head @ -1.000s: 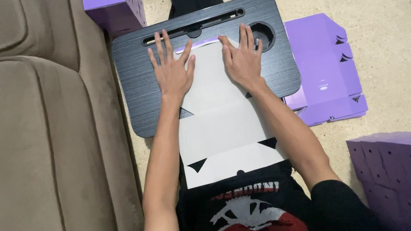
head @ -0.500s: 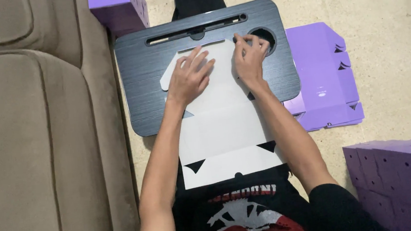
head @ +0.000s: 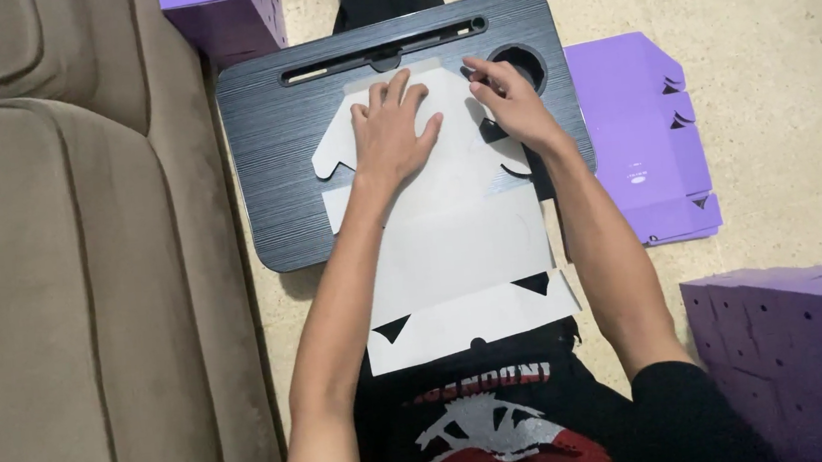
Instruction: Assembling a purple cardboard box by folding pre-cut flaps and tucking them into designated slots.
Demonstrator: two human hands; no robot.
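Pressing flat with spread fingers, the left hand [head: 393,130] pins one white die-cut cardboard box blank [head: 453,247] on one black lap desk [head: 272,144]. The right hand [head: 511,101] pinches the blank's upper right flap. Three purple cardboard pieces lie around: one flat blank [head: 637,129], two folded stacks [head: 219,13] [head: 805,354].

A single head-worn camera is looking almost straight down from above the seated person's torso, facing forward along the legs. It is sitting close enough that both forearms are filling the frame's centre, with the left hand [head: 392,132] and right hand [head: 511,101] lying near the upper middle on the black lap desk [head: 270,174]. The brown sofa [head: 66,294] is occupying the left edge, and the beige floor [head: 775,45] the right. No second view is sharing this scene
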